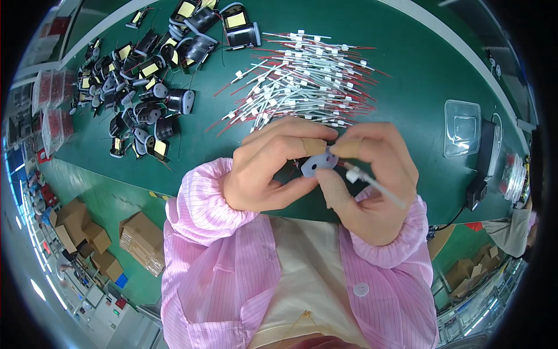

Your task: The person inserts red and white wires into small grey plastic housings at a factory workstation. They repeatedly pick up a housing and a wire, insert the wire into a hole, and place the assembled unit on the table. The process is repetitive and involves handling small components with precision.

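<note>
Close in front of me, my left hand (pixel 273 166) is closed around a small part with a grey oval end cap (pixel 310 168) that has dark holes. The rest of this part is mostly hidden by my fingers. At the cap's right end, the fingers and thumb of my right hand (pixel 381 174) are bent in close. A wire lead (pixel 378 189) with a white sleeve, a white connector and a red wire end runs through my right hand, its tail pointing down to the right. Just beyond my hands lies a wide pile of similar leads (pixel 302 87).
Many black cylindrical parts (pixel 180 100) with grey caps and yellow patches cover the green table's (pixel 412 75) left side. On the right are a clear plastic tray (pixel 462 128) and a black device (pixel 482 166) with a cable. Cardboard boxes (pixel 142 241) stand on the floor; another person's sleeve (pixel 508 232) shows far right.
</note>
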The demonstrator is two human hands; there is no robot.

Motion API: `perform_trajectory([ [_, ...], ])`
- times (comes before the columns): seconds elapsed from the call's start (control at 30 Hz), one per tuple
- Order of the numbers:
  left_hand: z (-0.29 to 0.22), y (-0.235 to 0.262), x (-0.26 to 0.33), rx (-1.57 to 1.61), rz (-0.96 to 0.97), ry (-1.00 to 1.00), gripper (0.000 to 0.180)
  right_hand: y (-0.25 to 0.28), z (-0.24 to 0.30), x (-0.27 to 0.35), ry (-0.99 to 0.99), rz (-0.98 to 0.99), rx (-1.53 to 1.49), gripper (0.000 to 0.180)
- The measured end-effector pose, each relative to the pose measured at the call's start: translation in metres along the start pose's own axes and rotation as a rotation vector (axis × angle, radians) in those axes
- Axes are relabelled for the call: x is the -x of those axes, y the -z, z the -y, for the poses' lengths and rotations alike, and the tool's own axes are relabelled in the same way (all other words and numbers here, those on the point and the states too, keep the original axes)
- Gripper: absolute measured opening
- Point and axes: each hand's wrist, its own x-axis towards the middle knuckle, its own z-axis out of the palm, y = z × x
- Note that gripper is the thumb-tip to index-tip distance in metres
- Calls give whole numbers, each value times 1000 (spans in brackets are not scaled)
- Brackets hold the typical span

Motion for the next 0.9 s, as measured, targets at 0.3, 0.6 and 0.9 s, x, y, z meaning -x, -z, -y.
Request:
perform_trajectory([
  [0.3, -7, 8, -9, -113, 76, 117, 42, 12, -8, 2, -8, 41, -118, 20],
  [0.6, 0, 8, -3, -285, 125, 83, 46, 7, -10, 5, -298, 87, -96, 16],
  [0.9, 4, 15, 3, 150, 145, 221, 52, 8, -15, 0, -198, 190, 8, 11],
])
